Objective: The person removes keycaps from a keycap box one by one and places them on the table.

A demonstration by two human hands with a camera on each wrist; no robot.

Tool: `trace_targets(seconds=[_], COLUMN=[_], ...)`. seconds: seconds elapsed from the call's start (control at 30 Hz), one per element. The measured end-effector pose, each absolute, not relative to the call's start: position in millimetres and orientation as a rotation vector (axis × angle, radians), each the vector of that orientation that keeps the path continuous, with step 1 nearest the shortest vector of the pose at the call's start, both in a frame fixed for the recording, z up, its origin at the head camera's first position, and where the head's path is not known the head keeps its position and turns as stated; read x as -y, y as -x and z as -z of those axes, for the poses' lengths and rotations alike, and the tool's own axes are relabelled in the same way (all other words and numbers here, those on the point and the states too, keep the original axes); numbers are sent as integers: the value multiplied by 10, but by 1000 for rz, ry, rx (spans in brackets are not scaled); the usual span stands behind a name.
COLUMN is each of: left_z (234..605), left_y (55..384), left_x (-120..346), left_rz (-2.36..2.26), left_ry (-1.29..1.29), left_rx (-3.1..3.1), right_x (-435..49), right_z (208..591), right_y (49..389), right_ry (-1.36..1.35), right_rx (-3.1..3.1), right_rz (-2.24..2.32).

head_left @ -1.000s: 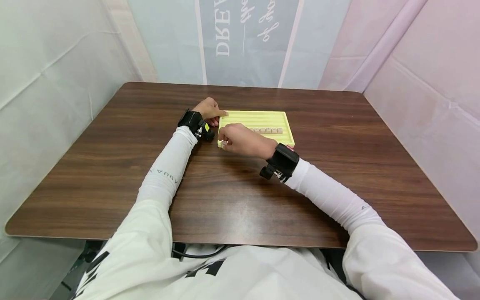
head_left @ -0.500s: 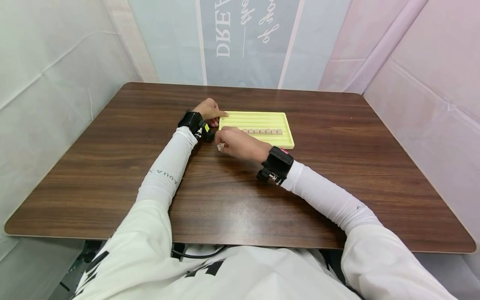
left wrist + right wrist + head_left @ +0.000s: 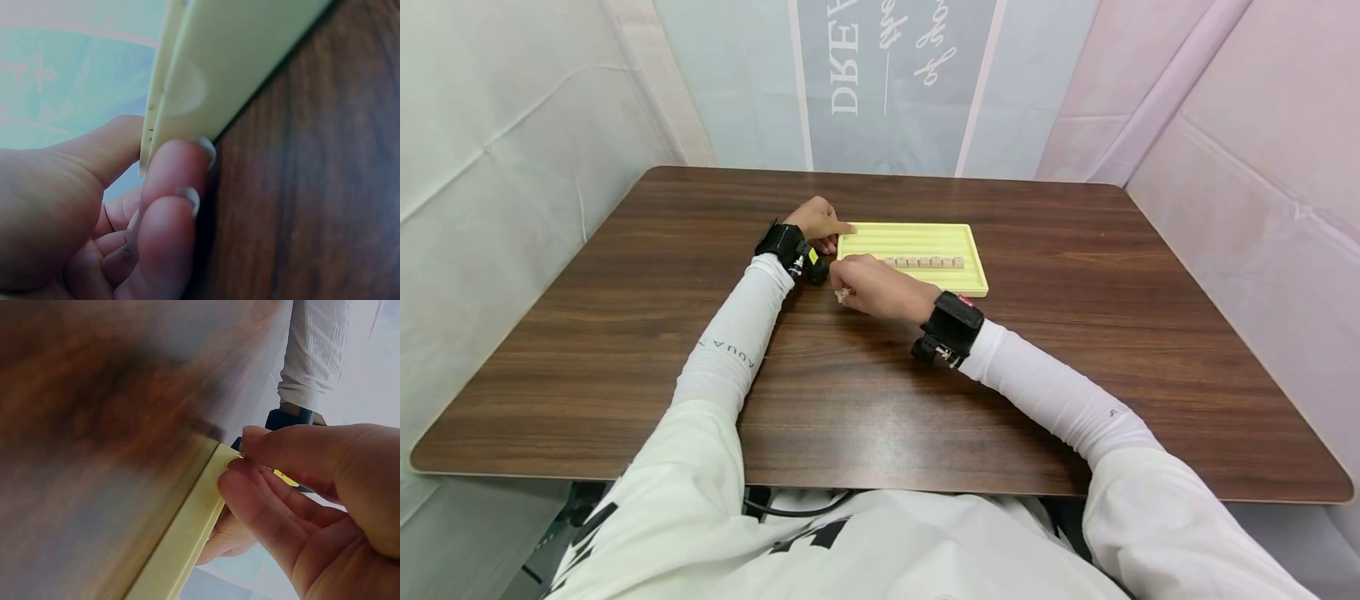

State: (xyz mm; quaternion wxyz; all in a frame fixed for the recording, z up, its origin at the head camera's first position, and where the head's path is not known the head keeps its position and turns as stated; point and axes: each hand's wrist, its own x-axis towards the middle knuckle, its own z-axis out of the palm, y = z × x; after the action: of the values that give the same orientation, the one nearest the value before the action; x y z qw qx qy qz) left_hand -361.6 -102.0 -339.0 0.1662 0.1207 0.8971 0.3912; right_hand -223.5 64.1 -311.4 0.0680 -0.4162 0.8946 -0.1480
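A shallow yellow tray [image 3: 917, 237] with raised ridges lies on the table, and a row of small pale cubes [image 3: 934, 262] stands along one of its grooves. My left hand [image 3: 815, 219] grips the tray's left edge near the far corner; in the left wrist view the thumb lies at the rim and fingertips [image 3: 175, 165] press the side wall. Over the near left corner, my right hand [image 3: 883, 286] pinches a small pale cube [image 3: 842, 294] between thumb and fingers. Its fingers mostly cover that cube in the right wrist view, and the hand hides part of the tray.
The brown wooden table [image 3: 880, 417] extends around the tray on all sides. Behind it hangs a pale blue printed cloth [image 3: 895, 92], with white sheeting [image 3: 512, 167] at the left and right. Each wrist wears a black camera strap [image 3: 953, 323].
My right hand has moved slightly left and nearer to me with the cube, uncovering more of the row. The left hand has stayed on the tray's edge.
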Motion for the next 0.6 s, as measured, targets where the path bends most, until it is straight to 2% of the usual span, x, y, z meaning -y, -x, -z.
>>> trace_targets(seconds=[0.3,0.6], left_z=[3401,3465], left_y=[3602,3739], left_x=[1038,1044], left_rz=[-1108,-1083], left_ry=[-356,-343], left_rx=[-2547,-2558], right_x=[-614,-582], right_z=[3144,3143], right_y=[2258,2278], right_ry=[1218,1197], right_rx=[-2705,-2678], right_rz=[359,306])
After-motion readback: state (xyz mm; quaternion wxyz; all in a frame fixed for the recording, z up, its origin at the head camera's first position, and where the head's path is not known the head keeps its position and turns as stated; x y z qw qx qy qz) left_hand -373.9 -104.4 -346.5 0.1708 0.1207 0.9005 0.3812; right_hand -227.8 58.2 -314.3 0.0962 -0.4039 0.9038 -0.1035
